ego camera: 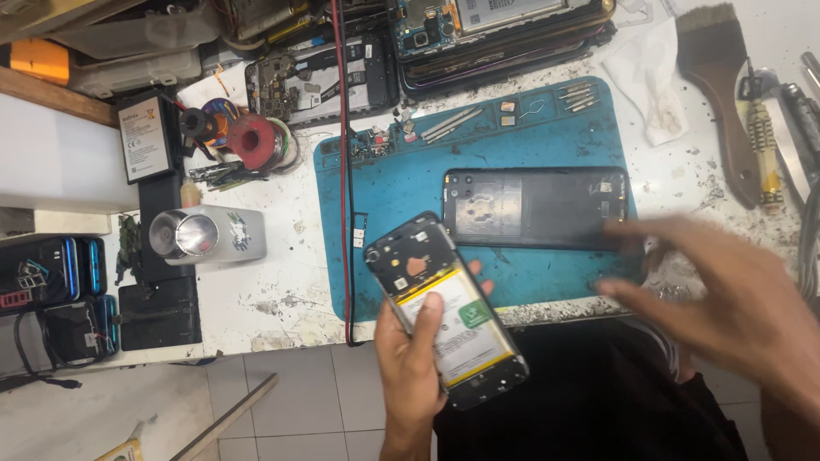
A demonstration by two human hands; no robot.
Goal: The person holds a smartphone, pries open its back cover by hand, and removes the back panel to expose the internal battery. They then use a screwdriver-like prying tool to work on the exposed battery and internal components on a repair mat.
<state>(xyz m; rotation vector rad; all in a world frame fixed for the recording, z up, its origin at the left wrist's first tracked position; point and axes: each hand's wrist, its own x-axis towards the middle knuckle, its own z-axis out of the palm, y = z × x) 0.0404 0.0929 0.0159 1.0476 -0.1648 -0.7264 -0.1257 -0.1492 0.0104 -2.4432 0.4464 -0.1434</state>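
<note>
My left hand (410, 367) grips an opened smartphone (444, 312) with its back removed, showing the battery and the dark frame. It is held tilted over the front edge of the blue work mat (376, 188). My right hand (726, 299) is blurred, fingers spread and empty, hovering over the mat's right front corner. Just beyond its fingertips lies a black phone back cover (530, 207), flat on the mat.
Small screws and metal parts (512, 109) lie at the mat's far edge. A red cable (344, 171) crosses its left side. A brush (722, 85) and screwdrivers (764, 137) lie to the right, a silver cylinder (205, 235) and solder spools (248, 137) to the left, dismantled phones at the back.
</note>
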